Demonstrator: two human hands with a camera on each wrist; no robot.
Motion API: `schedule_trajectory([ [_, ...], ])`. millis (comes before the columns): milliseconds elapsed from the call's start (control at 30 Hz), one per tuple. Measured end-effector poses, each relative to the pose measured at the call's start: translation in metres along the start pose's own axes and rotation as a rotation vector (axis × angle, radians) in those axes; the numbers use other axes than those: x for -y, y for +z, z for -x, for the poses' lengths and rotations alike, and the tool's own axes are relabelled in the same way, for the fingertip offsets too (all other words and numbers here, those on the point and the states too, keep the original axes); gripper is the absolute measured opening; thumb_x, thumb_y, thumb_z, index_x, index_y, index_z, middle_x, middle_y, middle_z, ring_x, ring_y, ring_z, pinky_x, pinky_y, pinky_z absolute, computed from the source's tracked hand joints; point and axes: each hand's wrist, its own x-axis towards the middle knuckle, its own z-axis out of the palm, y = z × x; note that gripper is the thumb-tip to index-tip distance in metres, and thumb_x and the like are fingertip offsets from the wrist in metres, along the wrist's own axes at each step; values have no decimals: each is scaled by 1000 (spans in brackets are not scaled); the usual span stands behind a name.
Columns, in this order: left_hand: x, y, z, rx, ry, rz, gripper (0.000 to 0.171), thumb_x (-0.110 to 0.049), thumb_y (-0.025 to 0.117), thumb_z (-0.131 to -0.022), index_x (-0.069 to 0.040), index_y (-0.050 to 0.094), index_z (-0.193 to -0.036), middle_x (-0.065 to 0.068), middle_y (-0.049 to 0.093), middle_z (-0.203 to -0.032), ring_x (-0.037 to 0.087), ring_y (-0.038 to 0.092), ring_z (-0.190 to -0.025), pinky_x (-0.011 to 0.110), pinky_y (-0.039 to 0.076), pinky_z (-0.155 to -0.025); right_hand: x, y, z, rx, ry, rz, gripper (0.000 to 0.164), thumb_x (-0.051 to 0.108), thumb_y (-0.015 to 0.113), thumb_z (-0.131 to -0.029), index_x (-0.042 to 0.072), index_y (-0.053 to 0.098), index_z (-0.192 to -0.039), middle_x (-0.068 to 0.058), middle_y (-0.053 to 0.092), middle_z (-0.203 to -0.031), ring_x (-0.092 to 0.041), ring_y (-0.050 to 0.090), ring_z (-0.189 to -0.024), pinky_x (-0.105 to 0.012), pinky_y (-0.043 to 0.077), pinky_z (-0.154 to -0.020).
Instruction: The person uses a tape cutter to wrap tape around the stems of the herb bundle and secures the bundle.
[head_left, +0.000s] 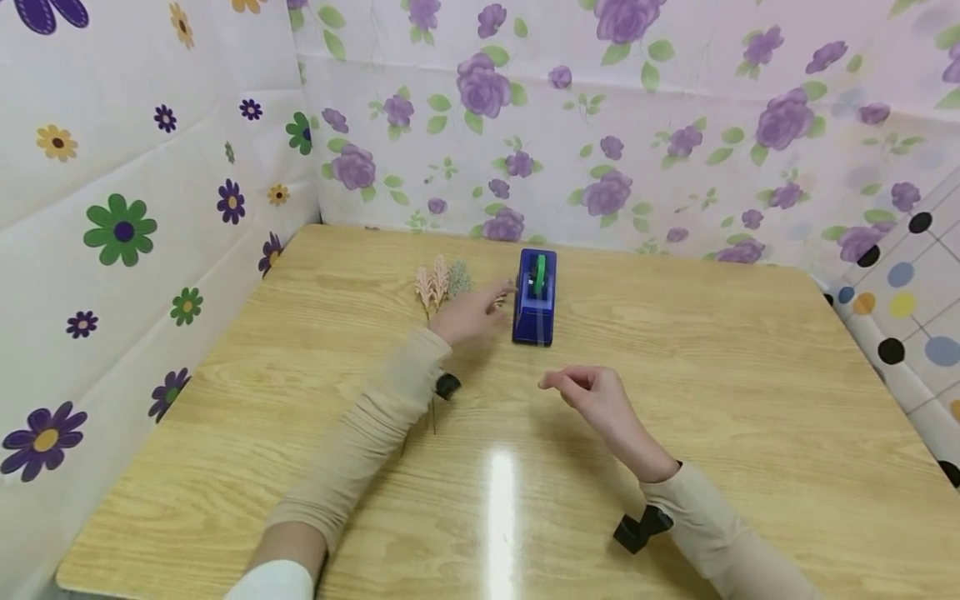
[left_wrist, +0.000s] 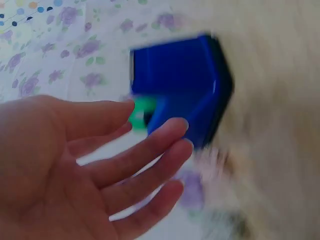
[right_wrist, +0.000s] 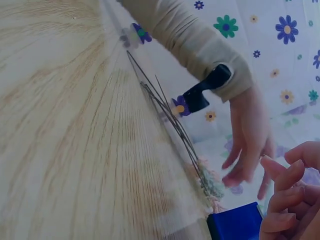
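Observation:
A blue tape dispenser [head_left: 534, 321] with a green-cored roll [head_left: 539, 275] stands toward the back of the table. My left hand [head_left: 468, 317] is just left of it, fingers apart and slightly bent, holding nothing; the left wrist view shows its fingertips near the dispenser [left_wrist: 175, 75]. In front of the dispenser my right hand [head_left: 596, 400] has thumb and forefinger brought together. A faint clear tape strip [head_left: 542, 327] runs over the dispenser's front toward those fingertips; its end is hard to make out. Artificial flower stems [head_left: 432, 283], pink and grey-green, lie partly under my left arm.
The wooden table [head_left: 750, 375] meets a flower-patterned cloth wall [head_left: 555, 150] at the back and another cloth [head_left: 150, 292] at the left. Black camera mounts [head_left: 637, 531] stick out from both wrists. Thin stems [right_wrist: 175, 122] point toward the table's front.

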Motion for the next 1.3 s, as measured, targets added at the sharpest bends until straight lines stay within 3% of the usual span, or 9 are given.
schedule_trajectory([
  [67,12,-18,2,59,35,-97,60,-1,50,-96,-20,34,-150,17,61,-129,24,63,-86,34,54,-69,-1,-2,0,9,4,-20,30,30,58,-97,6,75,-99,7,44,-58,-10,31,-57,-25,30,-60],
  [133,24,-33,4,149,69,-265,72,10,45,-92,-24,27,-153,17,56,-136,29,62,-102,43,54,-86,-1,-3,1,15,8,-43,34,33,56,-98,4,74,-100,7,36,-54,-10,26,-53,-27,28,-58],
  [267,45,-46,9,324,214,-602,92,22,40,-82,-33,21,-154,14,29,-157,38,34,-140,60,29,-114,-1,-4,2,8,23,-65,39,37,56,-98,3,73,-99,6,33,-52,-10,24,-51,-27,27,-59],
  [300,49,-46,10,344,270,-687,94,23,40,-81,-34,22,-154,14,26,-158,37,24,-146,62,23,-116,-1,-4,3,8,28,-69,39,37,56,-98,3,73,-100,6,33,-53,-10,24,-51,-27,27,-58],
  [433,59,-41,11,317,452,-838,91,25,48,-78,-32,36,-148,13,25,-159,37,24,-146,57,29,-115,-1,-5,4,2,41,-70,34,33,54,-99,3,73,-100,6,33,-52,-10,25,-51,-26,27,-57],
  [567,64,-39,9,256,526,-804,72,21,59,-79,-28,58,-131,11,36,-154,35,30,-144,58,29,-115,-2,-5,4,-3,50,-76,35,32,54,-99,3,72,-102,6,35,-52,-10,26,-51,-26,27,-57],
  [667,66,-37,7,268,557,-796,61,16,62,-80,-30,66,-120,8,41,-152,33,32,-144,58,28,-115,-3,-5,4,3,48,-84,36,33,53,-100,3,72,-103,6,38,-54,-10,28,-52,-26,29,-58],
  [967,76,-39,14,367,565,-785,69,21,59,-80,-32,58,-125,11,38,-153,36,29,-145,60,25,-116,-3,-4,4,22,33,-87,38,38,53,-99,5,72,-102,6,38,-54,-10,28,-50,-24,27,-53],
  [1300,93,-39,7,205,677,-805,34,-17,77,-82,-22,70,-114,5,56,-137,31,43,-134,54,36,-109,0,-6,5,32,35,-83,40,39,52,-100,4,71,-105,5,39,-54,-10,28,-50,-25,28,-53],
])
